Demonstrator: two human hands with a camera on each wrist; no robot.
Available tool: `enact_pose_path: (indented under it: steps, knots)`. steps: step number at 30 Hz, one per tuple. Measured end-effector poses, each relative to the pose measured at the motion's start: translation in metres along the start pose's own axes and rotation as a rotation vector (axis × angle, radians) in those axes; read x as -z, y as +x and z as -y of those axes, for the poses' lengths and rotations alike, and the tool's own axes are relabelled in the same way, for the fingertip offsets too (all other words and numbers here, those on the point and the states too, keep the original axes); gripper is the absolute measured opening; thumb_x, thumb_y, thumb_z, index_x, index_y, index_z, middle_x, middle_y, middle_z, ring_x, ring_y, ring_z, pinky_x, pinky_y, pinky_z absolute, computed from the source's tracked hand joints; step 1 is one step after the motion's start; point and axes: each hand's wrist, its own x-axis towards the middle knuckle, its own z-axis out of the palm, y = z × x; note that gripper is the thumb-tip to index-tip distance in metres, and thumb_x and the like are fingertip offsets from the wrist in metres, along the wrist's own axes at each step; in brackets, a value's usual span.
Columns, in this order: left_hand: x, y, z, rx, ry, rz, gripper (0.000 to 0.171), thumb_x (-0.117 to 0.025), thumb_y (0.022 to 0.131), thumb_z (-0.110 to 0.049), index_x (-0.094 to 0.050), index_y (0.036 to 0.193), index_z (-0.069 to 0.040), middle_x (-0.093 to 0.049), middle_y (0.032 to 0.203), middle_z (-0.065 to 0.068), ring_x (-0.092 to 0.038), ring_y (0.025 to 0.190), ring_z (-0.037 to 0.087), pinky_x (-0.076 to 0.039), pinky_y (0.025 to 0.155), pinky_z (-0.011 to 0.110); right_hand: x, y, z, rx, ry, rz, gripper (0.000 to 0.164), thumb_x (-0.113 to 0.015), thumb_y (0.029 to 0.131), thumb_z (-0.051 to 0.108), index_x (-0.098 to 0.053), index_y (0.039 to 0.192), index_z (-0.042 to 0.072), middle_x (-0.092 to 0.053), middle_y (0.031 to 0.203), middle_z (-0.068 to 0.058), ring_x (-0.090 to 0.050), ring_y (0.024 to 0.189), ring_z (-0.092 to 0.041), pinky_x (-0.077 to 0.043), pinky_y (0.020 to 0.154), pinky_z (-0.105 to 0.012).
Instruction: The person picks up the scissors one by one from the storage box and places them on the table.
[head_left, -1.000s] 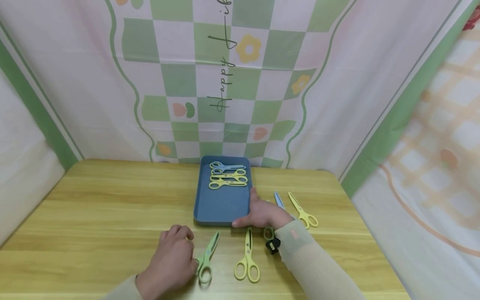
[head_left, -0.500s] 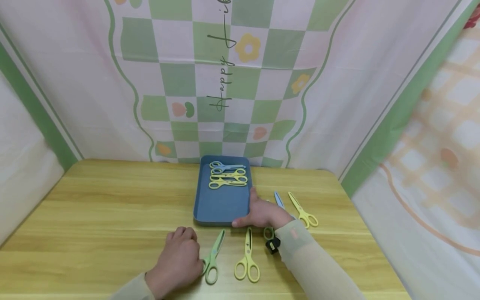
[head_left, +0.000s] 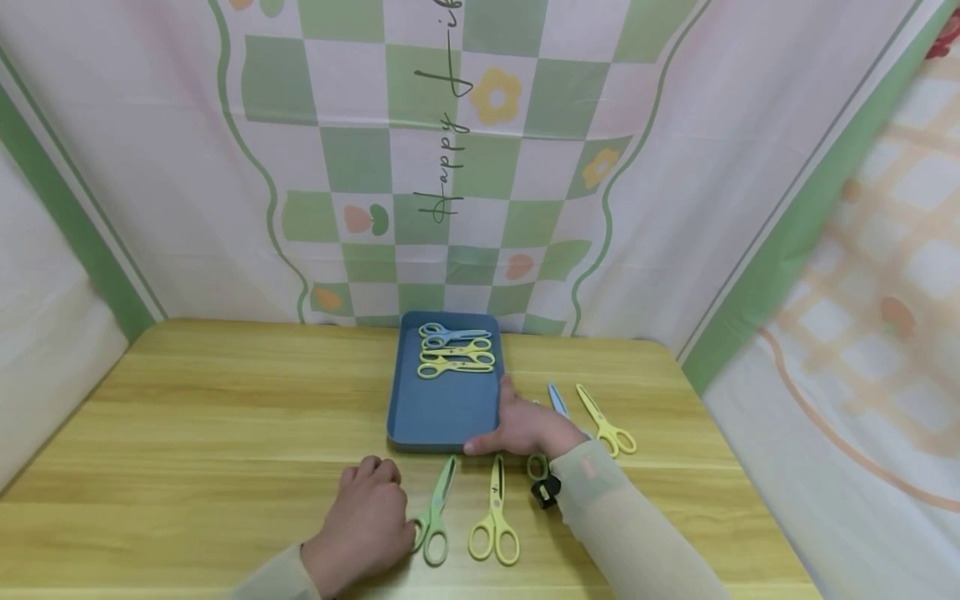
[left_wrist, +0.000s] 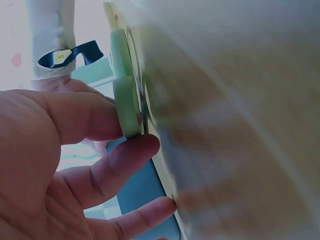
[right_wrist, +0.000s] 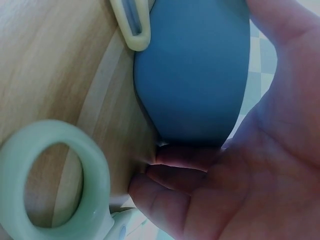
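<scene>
My left hand point(head_left: 367, 517) pinches one handle loop of the green scissors point(head_left: 437, 517) between thumb and fingertip, as the left wrist view shows. These scissors lie on the table, blades toward the tray. Just right of them lie yellow scissors point(head_left: 495, 512), also pointing at the tray. My right hand point(head_left: 528, 427) holds the near right corner of the blue tray point(head_left: 442, 421), thumb along the front wall and the other fingers against the right side. Inside the tray, blue scissors point(head_left: 453, 335) and several yellow scissors point(head_left: 457, 367) lie crosswise at the far end.
Beyond my right hand lie blue scissors point(head_left: 557, 398) and yellow scissors point(head_left: 600, 417). Another green pair point(head_left: 537, 467) is mostly hidden under my right wrist. A patterned cloth point(head_left: 450, 275) hangs behind the wooden table point(head_left: 225, 417).
My left hand has slid the green scissors to the right along the table, closer to the middle yellow scissors. My right hand and the tray have stayed in place.
</scene>
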Motion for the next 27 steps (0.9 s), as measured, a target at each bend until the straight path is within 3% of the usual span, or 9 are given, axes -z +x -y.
enact_pose_path:
  steps: [3, 5, 9, 12, 14, 20, 23, 27]
  knots:
    - [0.0, -0.0009, -0.0008, -0.033, 0.011, -0.021, 0.031, -0.073, 0.079, -0.031, -0.059, 0.058, -0.015, -0.056, 0.097, 0.004, -0.046, 0.1, 0.029, -0.036, 0.088, 0.05, -0.0003, 0.0001, -0.0006, 0.003, -0.001, -0.003, 0.144, -0.081, 0.071, 0.064, 0.016, 0.154, -0.003, -0.029, 0.151, -0.036, -0.04, 0.135, -0.042, -0.035, 0.107, -0.049]
    - [0.0003, -0.0018, -0.0009, -0.096, 0.023, -0.056, 0.024, -0.073, 0.08, -0.03, -0.064, 0.063, -0.015, -0.058, 0.098, 0.004, -0.048, 0.1, 0.029, -0.037, 0.088, 0.051, -0.0005, 0.0, -0.0007, 0.006, -0.003, -0.006, 0.145, -0.081, 0.071, 0.064, 0.016, 0.154, -0.003, -0.029, 0.151, -0.037, -0.04, 0.135, -0.042, -0.035, 0.108, -0.049]
    - [0.0014, -0.0039, 0.0001, -0.346, 0.098, -0.109, 0.007, -0.072, 0.082, -0.025, -0.074, 0.081, -0.018, -0.064, 0.104, 0.001, -0.057, 0.103, 0.022, -0.042, 0.091, 0.05, -0.0008, 0.0001, -0.0011, 0.008, -0.01, -0.015, 0.145, -0.081, 0.07, 0.065, 0.015, 0.154, -0.004, -0.031, 0.149, -0.038, -0.042, 0.133, -0.042, -0.036, 0.107, -0.048]
    - [0.0021, -0.0046, 0.0016, -0.546, 0.138, -0.081, 0.006, -0.074, 0.083, -0.022, -0.076, 0.088, -0.021, -0.066, 0.107, -0.004, -0.059, 0.104, 0.013, -0.044, 0.093, 0.047, -0.0013, 0.0004, -0.0017, 0.01, -0.008, -0.019, 0.145, -0.081, 0.07, 0.065, 0.015, 0.154, -0.004, -0.032, 0.148, -0.038, -0.044, 0.132, -0.043, -0.037, 0.106, -0.048]
    - [0.0015, -0.0046, 0.0028, -0.625, 0.143, -0.064, 0.007, -0.076, 0.084, -0.021, -0.077, 0.09, -0.023, -0.066, 0.108, -0.006, -0.058, 0.104, 0.01, -0.045, 0.095, 0.045, -0.0014, 0.0004, -0.0018, 0.011, -0.004, -0.019, 0.145, -0.082, 0.07, 0.065, 0.015, 0.154, -0.003, -0.032, 0.148, -0.038, -0.044, 0.131, -0.043, -0.038, 0.106, -0.049]
    - [-0.0007, -0.0029, 0.0016, -0.673, 0.133, -0.061, 0.011, -0.079, 0.085, -0.018, -0.078, 0.094, -0.024, -0.064, 0.108, -0.006, -0.057, 0.104, 0.01, -0.043, 0.1, 0.044, -0.0012, 0.0001, -0.0015, 0.0, -0.001, -0.013, 0.145, -0.081, 0.07, 0.066, 0.016, 0.155, -0.001, -0.031, 0.151, -0.036, -0.043, 0.132, -0.043, -0.038, 0.105, -0.05]
    - [-0.0023, -0.0014, -0.0002, -0.662, 0.133, -0.049, 0.011, -0.077, 0.087, -0.019, -0.078, 0.096, -0.025, -0.065, 0.11, -0.005, -0.057, 0.106, 0.011, -0.042, 0.1, 0.043, -0.001, 0.0002, -0.0013, -0.005, -0.003, -0.01, 0.144, -0.08, 0.07, 0.066, 0.016, 0.155, -0.001, -0.03, 0.151, -0.035, -0.043, 0.132, -0.043, -0.037, 0.105, -0.049]
    - [-0.0026, 0.0014, -0.0033, -0.625, 0.13, 0.015, 0.011, -0.075, 0.09, -0.021, -0.078, 0.1, -0.027, -0.064, 0.114, -0.006, -0.056, 0.11, 0.013, -0.041, 0.1, 0.042, -0.0006, 0.0003, -0.0012, -0.006, -0.004, -0.008, 0.143, -0.08, 0.071, 0.065, 0.016, 0.155, -0.001, -0.029, 0.152, -0.035, -0.042, 0.133, -0.042, -0.037, 0.105, -0.049]
